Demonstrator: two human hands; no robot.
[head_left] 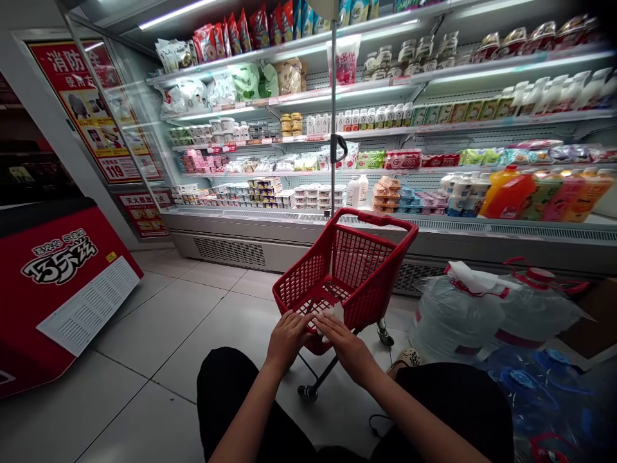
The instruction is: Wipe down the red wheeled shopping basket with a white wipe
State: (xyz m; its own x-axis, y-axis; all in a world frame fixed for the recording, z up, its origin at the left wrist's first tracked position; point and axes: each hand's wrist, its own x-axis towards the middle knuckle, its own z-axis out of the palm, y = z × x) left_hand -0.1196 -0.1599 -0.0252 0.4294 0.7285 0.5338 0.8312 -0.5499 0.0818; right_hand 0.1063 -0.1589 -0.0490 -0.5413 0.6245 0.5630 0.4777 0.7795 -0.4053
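Observation:
A small red shopping cart [359,257] with plastic lattice sides stands in front of my knees, its handle on the far side. Both my hands meet at its near rim. My left hand [289,337] has its fingers bent over the rim, thumb side toward the other hand. My right hand [348,344] presses a thin white piece, like a tissue [338,312], against the rim; much of it is hidden under the fingers. Dark, narrow parts, too small to name, show inside the basket.
An open refrigerated shelf [231,225] with packaged foods and bottles spans the back, with a vertical door edge and black handle [339,148]. Wrapped water jugs [457,315] and blue bottles [525,386] stand right. A red freezer [62,289] stands left on the tiled floor [193,321].

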